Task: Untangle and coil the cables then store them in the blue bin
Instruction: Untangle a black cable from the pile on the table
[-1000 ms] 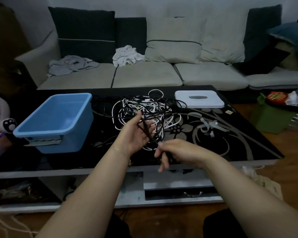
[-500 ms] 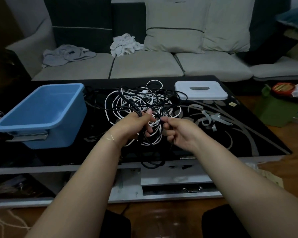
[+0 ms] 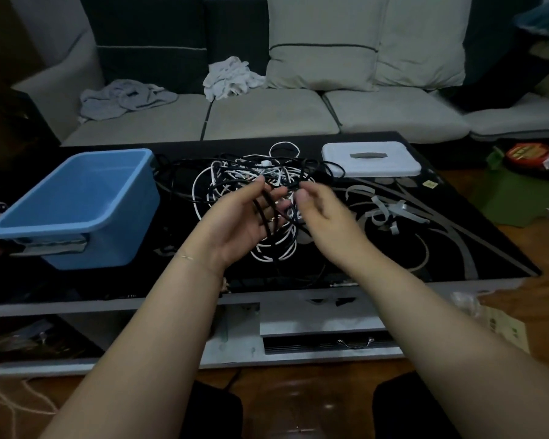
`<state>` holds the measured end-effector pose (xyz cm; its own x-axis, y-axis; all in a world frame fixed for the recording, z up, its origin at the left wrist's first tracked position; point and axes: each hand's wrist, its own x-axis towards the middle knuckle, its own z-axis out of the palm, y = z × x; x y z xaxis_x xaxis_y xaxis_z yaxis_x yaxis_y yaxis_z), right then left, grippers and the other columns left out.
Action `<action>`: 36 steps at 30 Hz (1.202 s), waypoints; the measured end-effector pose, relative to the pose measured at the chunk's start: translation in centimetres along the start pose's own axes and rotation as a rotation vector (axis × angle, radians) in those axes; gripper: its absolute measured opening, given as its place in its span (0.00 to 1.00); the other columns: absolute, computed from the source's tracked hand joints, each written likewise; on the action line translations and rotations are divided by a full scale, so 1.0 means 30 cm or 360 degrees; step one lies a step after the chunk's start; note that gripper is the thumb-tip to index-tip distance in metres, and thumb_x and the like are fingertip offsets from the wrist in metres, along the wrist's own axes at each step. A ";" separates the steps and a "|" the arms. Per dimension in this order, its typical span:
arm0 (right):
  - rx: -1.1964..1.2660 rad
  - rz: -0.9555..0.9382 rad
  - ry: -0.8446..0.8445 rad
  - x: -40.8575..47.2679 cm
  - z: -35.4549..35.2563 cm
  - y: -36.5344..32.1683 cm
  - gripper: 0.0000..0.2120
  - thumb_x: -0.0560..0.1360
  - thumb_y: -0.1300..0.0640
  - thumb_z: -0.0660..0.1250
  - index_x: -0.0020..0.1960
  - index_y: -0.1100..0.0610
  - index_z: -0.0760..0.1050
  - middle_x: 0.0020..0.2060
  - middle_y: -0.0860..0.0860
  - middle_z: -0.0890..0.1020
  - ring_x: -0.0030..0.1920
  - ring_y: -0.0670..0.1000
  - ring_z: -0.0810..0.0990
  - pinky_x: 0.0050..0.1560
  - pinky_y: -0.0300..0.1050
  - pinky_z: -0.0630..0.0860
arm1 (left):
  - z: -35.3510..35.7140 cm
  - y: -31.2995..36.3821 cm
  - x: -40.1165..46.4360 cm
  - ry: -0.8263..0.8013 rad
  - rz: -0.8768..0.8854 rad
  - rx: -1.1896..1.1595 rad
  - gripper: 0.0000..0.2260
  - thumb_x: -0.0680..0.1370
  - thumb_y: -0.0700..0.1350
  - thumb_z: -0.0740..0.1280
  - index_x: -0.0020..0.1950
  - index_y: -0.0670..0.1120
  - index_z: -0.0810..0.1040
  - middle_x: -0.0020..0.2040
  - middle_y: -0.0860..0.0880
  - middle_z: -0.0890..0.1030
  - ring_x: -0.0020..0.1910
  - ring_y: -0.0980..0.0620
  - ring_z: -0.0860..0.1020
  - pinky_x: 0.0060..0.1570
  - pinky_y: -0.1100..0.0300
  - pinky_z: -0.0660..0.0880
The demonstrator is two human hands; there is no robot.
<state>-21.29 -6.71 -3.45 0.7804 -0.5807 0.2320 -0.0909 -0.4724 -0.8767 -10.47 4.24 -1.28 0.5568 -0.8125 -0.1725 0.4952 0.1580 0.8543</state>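
A: What were the hands doing?

B: The left hand [image 3: 235, 223] was palm up over the shiny black glass table [image 3: 457, 242]. Its fingers curled around some loops of a thin black cable [image 3: 268, 217] that ran across the palm.

A: And the other one?

B: The right hand [image 3: 324, 213] was just beside it, at its 3 o'clock. I could not tell if its fingers pinched a cable or only touched it.

A: Where was the rest of the mess?

B: The tangled pile of black and white cables [image 3: 248, 175] lay on the table at 12 o'clock from the hands, and some hung down under them.

A: And the bin?

B: The blue plastic bin [image 3: 76, 210] sat at 9 o'clock from the pile, with no cables in it. A flat white plastic lid [image 3: 371, 158] lay at 3 o'clock from the pile.
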 end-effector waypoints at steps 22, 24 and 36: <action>0.0107 0.0608 -0.0109 0.010 -0.002 0.074 0.30 0.77 0.34 0.50 0.51 0.59 0.75 0.48 0.51 0.80 0.49 0.52 0.78 0.58 0.51 0.74 | 0.022 0.012 -0.077 -0.0144 0.0174 0.0405 0.16 0.84 0.49 0.51 0.53 0.42 0.74 0.30 0.50 0.77 0.24 0.54 0.69 0.26 0.64 0.70; 0.0735 0.0900 -0.0371 0.020 -0.008 0.066 0.39 0.73 0.28 0.45 0.56 0.61 0.75 0.44 0.51 0.83 0.47 0.52 0.81 0.52 0.49 0.77 | 0.051 -0.024 -0.106 -0.0367 0.0211 0.0933 0.15 0.84 0.48 0.51 0.50 0.42 0.74 0.31 0.49 0.78 0.28 0.53 0.72 0.31 0.62 0.72; 0.0641 0.0372 -0.0273 -0.034 0.011 0.016 0.08 0.83 0.59 0.55 0.54 0.55 0.74 0.24 0.50 0.74 0.21 0.44 0.67 0.28 0.39 0.72 | 0.037 -0.130 -0.107 -0.0830 -0.0185 0.2315 0.21 0.80 0.56 0.60 0.56 0.38 0.78 0.52 0.41 0.83 0.52 0.44 0.80 0.56 0.52 0.76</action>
<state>-21.91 -6.12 -4.25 0.8613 -0.5071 -0.0333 -0.0557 -0.0291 -0.9980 -14.92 5.60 -3.52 0.1232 -0.9288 -0.3496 -0.7072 -0.3293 0.6256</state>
